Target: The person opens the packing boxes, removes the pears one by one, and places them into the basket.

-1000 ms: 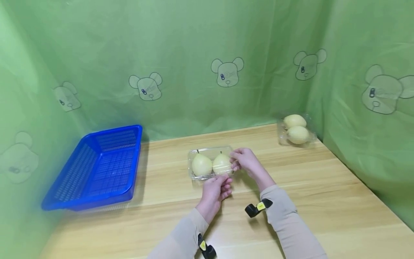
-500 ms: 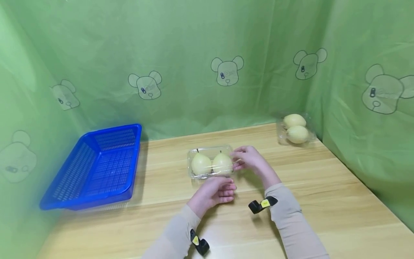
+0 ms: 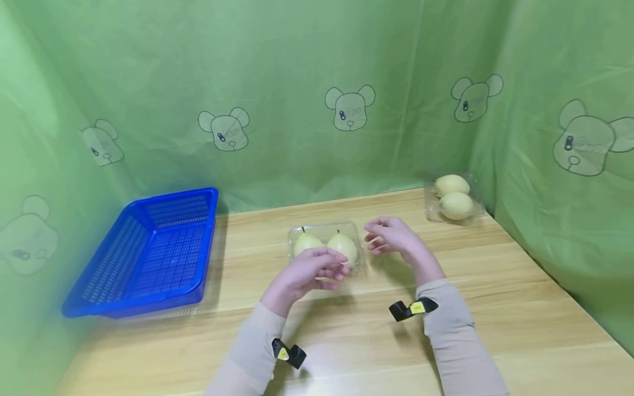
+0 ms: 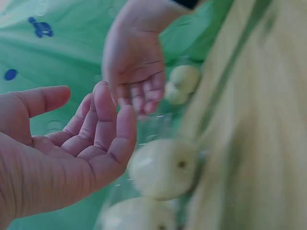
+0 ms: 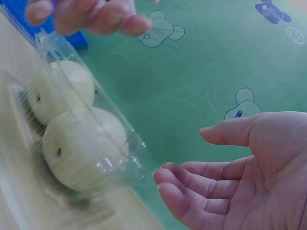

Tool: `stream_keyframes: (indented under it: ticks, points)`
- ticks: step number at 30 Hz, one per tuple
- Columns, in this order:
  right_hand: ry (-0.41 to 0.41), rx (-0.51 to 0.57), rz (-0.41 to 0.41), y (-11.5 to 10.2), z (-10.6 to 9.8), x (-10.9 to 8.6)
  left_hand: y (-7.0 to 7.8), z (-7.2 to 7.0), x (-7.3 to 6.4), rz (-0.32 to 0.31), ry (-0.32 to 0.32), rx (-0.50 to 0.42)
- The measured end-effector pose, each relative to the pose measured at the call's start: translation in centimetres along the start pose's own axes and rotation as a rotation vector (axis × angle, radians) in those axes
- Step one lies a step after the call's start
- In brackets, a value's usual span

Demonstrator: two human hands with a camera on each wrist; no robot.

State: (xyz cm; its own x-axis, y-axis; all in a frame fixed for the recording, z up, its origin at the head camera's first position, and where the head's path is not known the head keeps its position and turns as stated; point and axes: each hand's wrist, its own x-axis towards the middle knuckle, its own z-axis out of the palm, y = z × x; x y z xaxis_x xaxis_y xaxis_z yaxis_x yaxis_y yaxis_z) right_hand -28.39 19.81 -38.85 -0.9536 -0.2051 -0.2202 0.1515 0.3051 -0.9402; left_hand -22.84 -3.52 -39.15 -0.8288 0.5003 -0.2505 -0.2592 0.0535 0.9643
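A clear plastic box (image 3: pixel 361 242) stands on the table in the head view with two pale yellow pears inside, a left pear (image 3: pixel 305 242) and a right pear (image 3: pixel 343 246). My left hand (image 3: pixel 308 272) hovers in front of the box and hides part of its near side; its fingers are loosely bent around nothing. To the right of the box is my right hand (image 3: pixel 391 235), apart from it, relaxed and holding nothing. In the right wrist view, clear plastic (image 5: pixel 125 127) covers the pears. Both palms show in the wrist views.
A blue slatted basket (image 3: pixel 205 258) sits on the left of the wooden table (image 3: pixel 361 341). At the back right is a second clear box with two more pears (image 3: pixel 456 205). Green curtain (image 3: pixel 287 71) surrounds the table at the back and sides.
Both hands have come away from the box. The left hand has risen and shifted left across its near side; the right hand has drawn off to the right. The box stays in place.
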Motion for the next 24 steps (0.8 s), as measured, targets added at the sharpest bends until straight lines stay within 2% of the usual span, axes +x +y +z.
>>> stream_keyframes:
  ticks: [5, 11, 17, 24]
  points:
    - [0.014, -0.057, -0.036, -0.7, 0.2, -0.5, 1.9, -1.4, -1.3, 0.075, 0.037, 0.013]
    - [0.040, -0.069, -0.082, -1.6, 0.9, -1.1, 3.4, -3.6, -2.6, 0.140, 0.127, 0.026]
    - [0.094, -0.044, -0.128, -2.2, 2.3, -1.3, 4.0, -5.4, -3.4, 0.166, 0.248, 0.052]
    - [0.141, 0.025, -0.180, -2.8, 5.1, -1.3, 3.8, -7.4, -3.4, 0.171, 0.369, 0.059]
